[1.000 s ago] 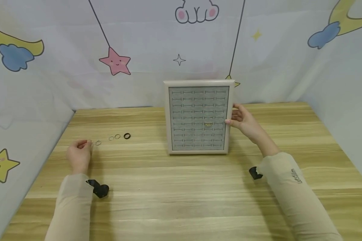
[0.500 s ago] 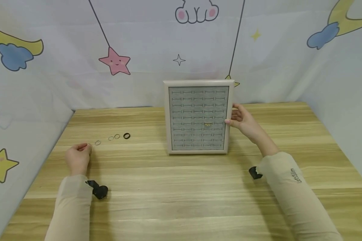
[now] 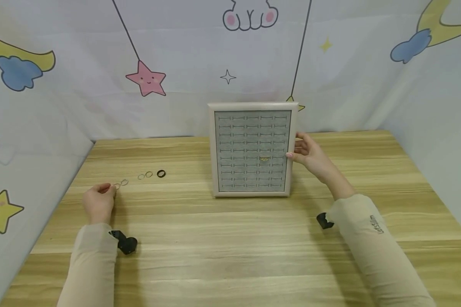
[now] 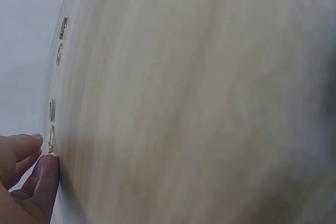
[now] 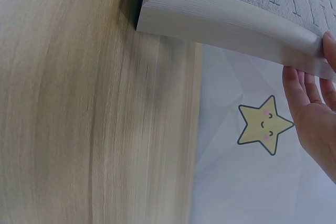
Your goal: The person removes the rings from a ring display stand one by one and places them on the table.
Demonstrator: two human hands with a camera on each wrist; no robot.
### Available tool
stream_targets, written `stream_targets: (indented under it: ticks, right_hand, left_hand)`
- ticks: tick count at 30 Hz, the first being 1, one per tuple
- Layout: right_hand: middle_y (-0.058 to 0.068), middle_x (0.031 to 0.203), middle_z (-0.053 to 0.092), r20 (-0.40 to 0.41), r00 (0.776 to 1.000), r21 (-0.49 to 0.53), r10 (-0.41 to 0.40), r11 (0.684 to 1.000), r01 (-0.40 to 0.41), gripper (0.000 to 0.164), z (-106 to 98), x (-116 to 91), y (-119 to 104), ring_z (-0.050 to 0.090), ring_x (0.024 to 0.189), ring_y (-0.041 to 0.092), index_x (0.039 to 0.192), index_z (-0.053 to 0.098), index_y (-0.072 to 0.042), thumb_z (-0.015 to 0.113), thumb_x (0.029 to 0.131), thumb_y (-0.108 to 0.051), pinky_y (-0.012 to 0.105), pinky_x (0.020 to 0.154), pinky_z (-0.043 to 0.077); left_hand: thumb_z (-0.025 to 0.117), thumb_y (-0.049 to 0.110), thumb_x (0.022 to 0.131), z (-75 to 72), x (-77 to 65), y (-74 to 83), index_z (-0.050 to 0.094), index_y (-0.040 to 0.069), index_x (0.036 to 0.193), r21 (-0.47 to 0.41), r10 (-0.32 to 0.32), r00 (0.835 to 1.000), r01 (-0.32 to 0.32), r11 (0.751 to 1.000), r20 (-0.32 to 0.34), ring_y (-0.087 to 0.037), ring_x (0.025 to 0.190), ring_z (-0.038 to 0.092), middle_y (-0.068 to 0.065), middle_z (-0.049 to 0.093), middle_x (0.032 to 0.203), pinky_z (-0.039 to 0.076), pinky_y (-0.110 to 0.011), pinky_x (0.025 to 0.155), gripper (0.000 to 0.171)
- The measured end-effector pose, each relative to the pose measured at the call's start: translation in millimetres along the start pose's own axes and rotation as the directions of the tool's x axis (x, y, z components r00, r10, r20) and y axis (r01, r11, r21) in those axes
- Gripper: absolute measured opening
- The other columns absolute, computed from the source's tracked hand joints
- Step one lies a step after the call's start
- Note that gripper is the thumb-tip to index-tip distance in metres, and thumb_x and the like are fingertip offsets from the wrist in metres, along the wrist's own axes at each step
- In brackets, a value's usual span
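Note:
In the head view my left hand (image 3: 99, 202) is low over the table at the left, fingertips beside a thin gold ring (image 3: 117, 186). The left wrist view shows thumb and fingers slightly apart, with the gold ring (image 4: 51, 140) just past the fingertips; whether they touch is unclear. A silver ring (image 3: 124, 182), two more thin rings (image 3: 149, 174) and a black ring (image 3: 161, 173) lie in a line to its right. My right hand (image 3: 311, 157) grips the right edge of an upright ring display frame (image 3: 211, 149), thumb in front, fingers behind. One gold ring (image 3: 264, 159) sits in its grey slotted pad.
The wooden table (image 3: 215, 247) ends at a white printed curtain (image 3: 184, 51) behind the frame. Black wrist-camera mounts (image 3: 127, 245) stick out from both sleeves.
My left hand has come slightly down and toward me. The gold ring at its fingertips, partly hidden before, now shows beside them. My right hand and the frame have stayed put.

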State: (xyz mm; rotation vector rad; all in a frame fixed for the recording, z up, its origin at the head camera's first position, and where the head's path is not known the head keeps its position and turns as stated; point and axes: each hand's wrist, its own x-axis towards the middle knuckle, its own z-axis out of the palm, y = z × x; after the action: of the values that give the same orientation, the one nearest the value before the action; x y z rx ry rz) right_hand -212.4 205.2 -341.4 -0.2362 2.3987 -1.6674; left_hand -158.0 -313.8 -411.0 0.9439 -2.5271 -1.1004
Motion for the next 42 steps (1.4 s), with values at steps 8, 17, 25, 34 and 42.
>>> stream_targets:
  ticks: [8, 17, 25, 34, 42]
  right_hand:
    - [0.026, 0.142, 0.041, -0.001, 1.000, 0.004, 0.000, 1.000, 0.000, 0.068, 0, 0, 0, 0.042, 0.132, 0.039, 0.150, 0.017, -0.004, 0.056, 0.095, -0.004, 0.050, 0.112, 0.037]
    - [0.026, 0.142, 0.041, 0.003, 1.000, 0.006, -0.001, 1.000, 0.001, 0.068, 0, 0, 1, 0.042, 0.132, 0.039, 0.151, 0.016, -0.004, 0.056, 0.095, -0.005, 0.050, 0.112, 0.037]
    - [0.026, 0.142, 0.041, 0.001, 1.000, 0.004, 0.001, 1.000, -0.001, 0.067, 0, -1, 0, 0.042, 0.132, 0.039, 0.150, 0.017, -0.005, 0.055, 0.095, -0.004, 0.051, 0.112, 0.037]
    - [0.026, 0.141, 0.041, 0.003, 1.000, 0.003, 0.003, 1.000, -0.003, 0.068, 1, -1, -1, 0.041, 0.132, 0.039, 0.151, 0.016, -0.005, 0.055, 0.095, -0.005, 0.051, 0.113, 0.036]
    - [0.026, 0.141, 0.041, 0.004, 1.000, 0.001, 0.003, 1.000, -0.003, 0.069, 0, -2, -2, 0.041, 0.132, 0.038, 0.151, 0.016, -0.006, 0.055, 0.095, -0.005, 0.050, 0.112, 0.037]
  left_hand:
    - [0.052, 0.017, 0.096, 2.2, -2.1, 9.5, 0.057, -0.003, 0.128, -0.074, 0.002, 1.000, -0.001, 0.997, 0.020, 0.013, 0.058, 0.038, -0.022, 0.059, 0.123, 0.036, -0.003, 0.054, 0.038]
    - [0.051, 0.023, 0.097, 8.3, -9.5, 43.3, 0.053, 0.007, 0.134, -0.144, 0.025, 0.998, -0.017, 0.989, 0.052, -0.002, 0.089, 0.050, -0.009, 0.056, 0.126, 0.040, -0.005, 0.065, 0.041]
    - [0.054, 0.021, 0.096, 20.0, -21.7, 76.5, 0.055, 0.005, 0.131, -0.220, 0.116, 0.993, -0.105, 0.970, 0.038, -0.004, 0.090, 0.052, -0.006, 0.057, 0.119, 0.042, -0.005, 0.065, 0.038]
    - [0.055, 0.021, 0.096, 34.3, -47.4, 123.3, 0.056, 0.008, 0.129, -0.341, 0.242, 0.968, -0.207, 0.917, 0.062, -0.006, 0.093, 0.055, -0.010, 0.058, 0.120, 0.048, -0.010, 0.073, 0.035]
    - [0.056, 0.018, 0.096, 51.6, -69.5, 163.2, 0.056, 0.006, 0.125, -0.434, 0.364, 0.927, -0.292, 0.852, 0.091, -0.019, 0.103, 0.059, -0.012, 0.060, 0.118, 0.049, -0.018, 0.076, 0.031]
